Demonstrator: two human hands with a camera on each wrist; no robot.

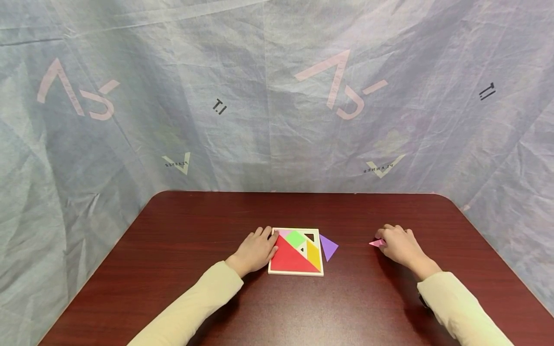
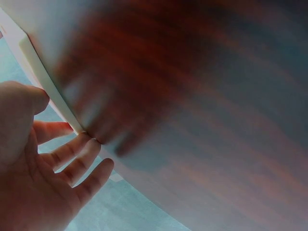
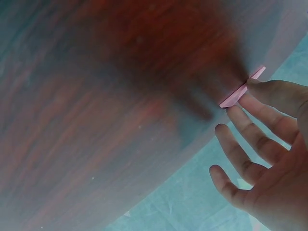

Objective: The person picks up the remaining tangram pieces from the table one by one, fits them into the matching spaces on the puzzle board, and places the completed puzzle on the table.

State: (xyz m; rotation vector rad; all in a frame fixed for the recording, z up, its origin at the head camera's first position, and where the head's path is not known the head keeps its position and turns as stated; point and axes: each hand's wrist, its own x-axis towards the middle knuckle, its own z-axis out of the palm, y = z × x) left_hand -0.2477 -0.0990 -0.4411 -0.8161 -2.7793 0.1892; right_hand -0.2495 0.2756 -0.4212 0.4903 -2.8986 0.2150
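Left hand (image 1: 255, 250) flat, fingers straight, resting against left edge of square white wooden puzzle tray (image 1: 294, 272). Right hand (image 1: 400, 246) well to the right, fingertips pinching small pink flat triangle piece (image 1: 376, 243) on dark red wooden table (image 1: 173, 269).

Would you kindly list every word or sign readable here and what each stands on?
"PLANNER", mirrored, under pale V marks on the grey-blue fabric backdrop, at left and right.
"I.T", tilted, on the same backdrop; again at right, too blurred to confirm.
Large pink logos: unreadable.
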